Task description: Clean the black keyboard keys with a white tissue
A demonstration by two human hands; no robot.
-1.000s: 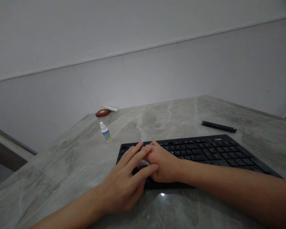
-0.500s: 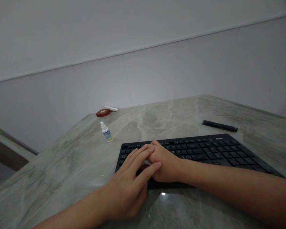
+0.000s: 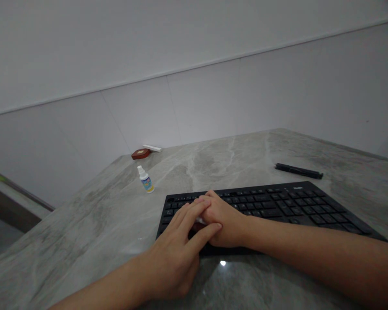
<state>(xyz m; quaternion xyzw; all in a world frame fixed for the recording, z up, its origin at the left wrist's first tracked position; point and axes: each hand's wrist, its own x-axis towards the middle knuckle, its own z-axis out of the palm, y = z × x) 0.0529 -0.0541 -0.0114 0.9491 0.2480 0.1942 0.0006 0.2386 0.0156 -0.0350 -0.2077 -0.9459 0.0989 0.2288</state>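
A black keyboard (image 3: 278, 204) lies across the grey marble table (image 3: 100, 215). Both my hands rest on its left end. My left hand (image 3: 177, 249) lies flat, fingers stretched out, over the keys and against my right hand. My right hand (image 3: 224, 221) is curled, fingers closed on a small white pad (image 3: 199, 221) pressed to the keys. Only a sliver of that pad shows between the two hands.
A small white dropper bottle (image 3: 145, 180) stands left of the keyboard. Behind it, near the wall, are a red-brown flat case (image 3: 140, 153) and a white strip (image 3: 151, 148). A black pen (image 3: 299, 171) lies beyond the keyboard's right half. The table's left edge drops off.
My left hand's fingers have slid a little to the right over the keys, staying against my right hand. My right hand has barely moved.
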